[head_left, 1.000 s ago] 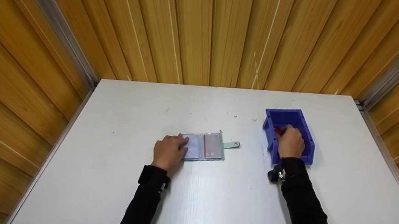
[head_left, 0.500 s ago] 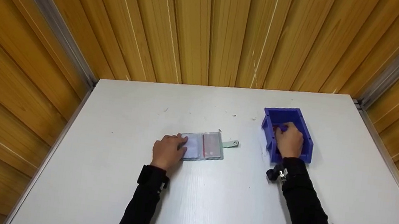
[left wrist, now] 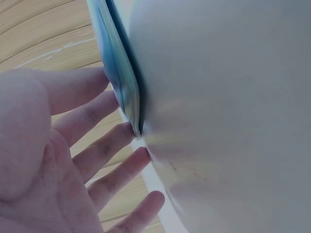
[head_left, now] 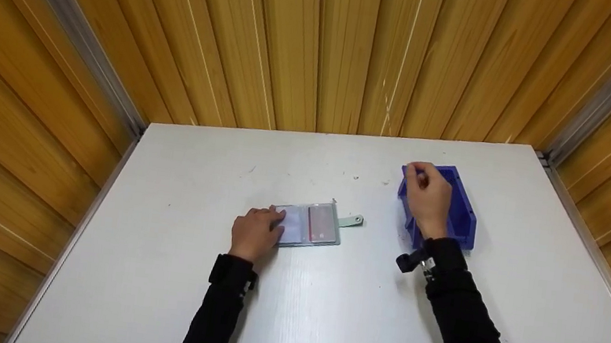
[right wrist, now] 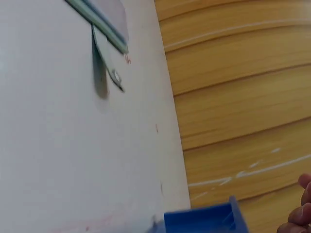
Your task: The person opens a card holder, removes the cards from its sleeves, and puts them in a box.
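Note:
An opened card holder [head_left: 311,223] with clear sleeves lies on the table, its pale green snap strap [head_left: 352,221] pointing right. A card with a red stripe [head_left: 322,223] shows in its right sleeve. My left hand [head_left: 256,234] rests at the holder's left edge. In the left wrist view its fingers [left wrist: 104,150] are spread and fairly straight, the thumb touching the holder. My right hand [head_left: 429,201] hovers over the blue bin [head_left: 465,223], fingers curled together. Whether anything is pinched there is hidden; the right wrist view catches only some fingertips [right wrist: 300,216] at its edge.
The white table [head_left: 153,269] ends at a wood-patterned wall [head_left: 297,48] behind, with more panels on both sides. Small dark marks [head_left: 356,178] dot the surface between the holder and the bin. The right hand covers part of the bin's inside.
My right hand has risen out of the blue bin, up and slightly left. The red thing seen at its fingers in the bin is no longer visible. My left hand and the card holder stay put.

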`<move>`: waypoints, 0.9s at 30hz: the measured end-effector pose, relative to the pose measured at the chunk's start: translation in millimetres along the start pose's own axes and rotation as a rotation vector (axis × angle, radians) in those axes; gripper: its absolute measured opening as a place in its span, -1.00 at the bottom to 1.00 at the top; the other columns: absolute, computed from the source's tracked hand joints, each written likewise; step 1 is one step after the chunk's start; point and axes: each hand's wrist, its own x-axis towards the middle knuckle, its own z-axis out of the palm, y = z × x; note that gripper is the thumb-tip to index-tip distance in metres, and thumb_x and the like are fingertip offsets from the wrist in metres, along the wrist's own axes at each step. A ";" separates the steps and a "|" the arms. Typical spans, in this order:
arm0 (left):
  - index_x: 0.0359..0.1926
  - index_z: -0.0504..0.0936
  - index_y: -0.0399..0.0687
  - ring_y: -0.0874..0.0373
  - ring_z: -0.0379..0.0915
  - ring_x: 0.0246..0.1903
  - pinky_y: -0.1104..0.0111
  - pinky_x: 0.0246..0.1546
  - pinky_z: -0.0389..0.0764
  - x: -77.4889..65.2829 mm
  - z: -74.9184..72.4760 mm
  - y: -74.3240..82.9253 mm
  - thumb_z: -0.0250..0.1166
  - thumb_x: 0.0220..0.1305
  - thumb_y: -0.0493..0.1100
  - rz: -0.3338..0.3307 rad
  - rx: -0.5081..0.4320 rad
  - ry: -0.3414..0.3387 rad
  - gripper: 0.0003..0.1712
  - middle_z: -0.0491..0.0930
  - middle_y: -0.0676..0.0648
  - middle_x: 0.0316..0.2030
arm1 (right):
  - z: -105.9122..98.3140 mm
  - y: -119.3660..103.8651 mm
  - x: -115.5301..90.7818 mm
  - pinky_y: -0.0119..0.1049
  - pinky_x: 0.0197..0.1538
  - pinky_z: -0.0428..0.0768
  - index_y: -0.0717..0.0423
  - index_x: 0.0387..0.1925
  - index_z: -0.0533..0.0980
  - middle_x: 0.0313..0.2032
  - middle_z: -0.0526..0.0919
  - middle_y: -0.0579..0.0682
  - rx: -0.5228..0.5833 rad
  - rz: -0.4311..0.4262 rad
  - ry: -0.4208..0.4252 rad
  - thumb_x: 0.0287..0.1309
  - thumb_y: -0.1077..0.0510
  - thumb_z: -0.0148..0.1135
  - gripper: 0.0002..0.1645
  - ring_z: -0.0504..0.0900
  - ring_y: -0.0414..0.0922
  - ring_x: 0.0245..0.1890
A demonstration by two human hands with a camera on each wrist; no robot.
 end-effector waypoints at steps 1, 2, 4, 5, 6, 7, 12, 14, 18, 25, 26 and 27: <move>0.26 0.67 0.12 -0.15 0.54 0.26 -0.09 0.11 0.54 0.4 0.3 -0.5 0.37 0.37 -0.03 0.002 -0.003 0.004 -0.54 0.62 -0.10 0.29 | 5.7 -5.8 -1.9 -0.35 -0.33 0.30 0.20 -0.08 0.69 -0.54 0.47 0.00 0.003 -0.028 -0.029 0.45 0.01 0.23 -0.68 0.41 -0.10 -0.48; 0.26 0.68 0.12 -0.15 0.55 0.25 -0.10 0.11 0.54 0.5 0.6 -0.7 0.38 0.36 -0.04 0.005 -0.007 0.011 -0.55 0.62 -0.11 0.28 | 11.1 -10.8 -4.3 -0.34 -0.34 0.32 0.19 -0.09 0.70 -0.53 0.50 0.01 -0.002 -0.056 -0.076 0.45 0.02 0.23 -0.69 0.42 -0.10 -0.48; 0.25 0.68 0.11 -0.15 0.56 0.24 -0.10 0.10 0.54 -0.2 1.7 -0.8 0.38 0.36 -0.04 0.011 -0.014 0.021 -0.55 0.63 -0.11 0.27 | 22.4 -16.9 -9.9 -0.33 -0.37 0.35 0.14 -0.08 0.71 -0.52 0.55 0.02 -0.038 -0.096 -0.201 0.46 0.00 0.24 -0.69 0.45 -0.10 -0.48; 0.24 0.69 0.10 -0.15 0.57 0.23 -0.10 0.09 0.55 -0.7 2.5 -0.9 0.39 0.35 -0.04 0.014 -0.015 0.027 -0.55 0.64 -0.11 0.26 | 28.2 -18.4 -12.9 -0.32 -0.39 0.35 0.11 -0.07 0.71 -0.51 0.58 0.02 -0.063 -0.106 -0.276 0.46 -0.02 0.23 -0.69 0.46 -0.11 -0.48; 0.23 0.70 0.10 -0.15 0.57 0.22 -0.10 0.09 0.55 -1.3 3.4 -1.3 0.40 0.34 -0.05 0.013 -0.017 0.030 -0.55 0.64 -0.11 0.26 | 34.0 -19.6 -16.1 -0.31 -0.39 0.36 0.08 -0.05 0.71 -0.49 0.60 0.00 -0.089 -0.109 -0.356 0.46 -0.05 0.23 -0.68 0.48 -0.11 -0.47; 0.23 0.70 0.10 -0.14 0.58 0.21 -0.10 0.08 0.55 -2.0 3.9 -1.6 0.40 0.33 -0.05 0.014 -0.017 0.031 -0.55 0.64 -0.11 0.25 | 39.7 -20.2 -19.2 -0.30 -0.38 0.38 0.06 -0.03 0.71 -0.46 0.61 0.00 -0.114 -0.112 -0.434 0.46 -0.06 0.23 -0.68 0.49 -0.12 -0.46; 0.22 0.71 0.12 -0.13 0.58 0.21 -0.10 0.07 0.55 -1.1 4.1 -3.4 0.40 0.32 -0.05 0.010 -0.003 0.024 -0.55 0.64 -0.11 0.25 | 64.6 -18.5 -31.7 -0.28 -0.32 0.38 0.01 0.22 0.63 -0.38 0.61 -0.05 -0.212 -0.089 -0.741 0.41 -0.10 0.28 -0.53 0.46 -0.15 -0.41; 0.23 0.71 0.11 -0.13 0.57 0.21 -0.10 0.06 0.55 0.9 3.5 -3.4 0.40 0.32 -0.05 0.014 0.001 0.029 -0.55 0.64 -0.11 0.25 | 72.6 -16.9 -35.2 -0.27 -0.30 0.38 -0.03 0.36 0.53 -0.38 0.59 -0.07 -0.249 -0.094 -0.816 0.39 -0.11 0.30 -0.41 0.45 -0.16 -0.41; 0.24 0.69 0.11 -0.14 0.56 0.23 -0.10 0.09 0.53 1.4 4.3 -2.9 0.39 0.34 -0.05 0.002 -0.014 0.025 -0.55 0.63 -0.11 0.27 | 83.8 -15.9 -43.7 -0.12 -0.11 0.52 -0.13 0.55 0.31 -0.27 0.67 0.02 -0.344 -0.116 -0.916 0.33 -0.20 0.34 -0.16 0.57 -0.07 -0.27; 0.24 0.70 0.10 -0.14 0.55 0.23 -0.10 0.10 0.52 -0.5 6.9 -0.6 0.39 0.34 -0.05 -0.008 -0.039 0.024 -0.55 0.63 -0.10 0.27 | 87.9 -16.6 -54.0 0.11 0.25 0.55 -0.11 0.52 0.35 0.31 0.59 0.20 -0.517 -0.193 -0.947 0.29 -0.28 0.33 -0.14 0.59 0.19 0.27; 0.24 0.69 0.10 -0.14 0.55 0.23 -0.10 0.11 0.52 -0.7 6.5 -0.4 0.39 0.34 -0.05 -0.007 -0.041 0.023 -0.55 0.63 -0.11 0.27 | 87.8 -16.9 -54.3 0.11 0.23 0.56 -0.13 0.51 0.37 0.29 0.60 0.20 -0.524 -0.201 -0.940 0.29 -0.28 0.34 -0.16 0.60 0.19 0.25; 0.24 0.69 0.10 -0.14 0.55 0.24 -0.10 0.10 0.52 -0.5 6.1 -0.2 0.39 0.34 -0.05 -0.005 -0.040 0.023 -0.55 0.63 -0.11 0.27 | 87.9 -16.9 -54.2 0.11 0.21 0.57 -0.14 0.49 0.39 0.28 0.62 0.20 -0.525 -0.210 -0.931 0.28 -0.27 0.35 -0.17 0.62 0.19 0.24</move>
